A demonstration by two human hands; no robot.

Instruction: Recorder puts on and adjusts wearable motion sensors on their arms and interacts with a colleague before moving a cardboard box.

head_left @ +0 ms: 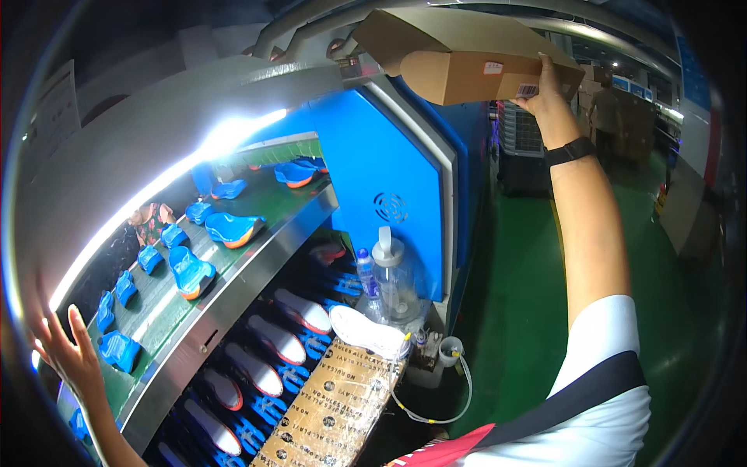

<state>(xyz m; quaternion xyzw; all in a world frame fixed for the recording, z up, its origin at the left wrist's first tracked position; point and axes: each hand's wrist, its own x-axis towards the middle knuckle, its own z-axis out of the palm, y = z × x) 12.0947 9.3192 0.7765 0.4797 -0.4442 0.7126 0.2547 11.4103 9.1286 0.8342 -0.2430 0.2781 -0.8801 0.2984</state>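
My right hand (543,89) is raised high at the upper right, a dark band on its wrist. Its fingers grip the edge of a brown cardboard box (471,76) with an open flap and a small label. At the far left, my left hand (71,354) is lifted with fingers spread, holding nothing. It is nearest to the conveyor belt (167,307), where several curved blue pieces with orange edges (191,272) lie in rows. A blue piece (119,352) rests just right of that hand.
Below the belt, several white soles (284,340) sit among blue holders. A white shoe-shaped piece (366,331) lies by a printed cardboard surface (327,405). A clear jug (395,276) and bottle (367,272) stand beside the blue machine housing (373,179). Green floor (513,311) runs along the right.
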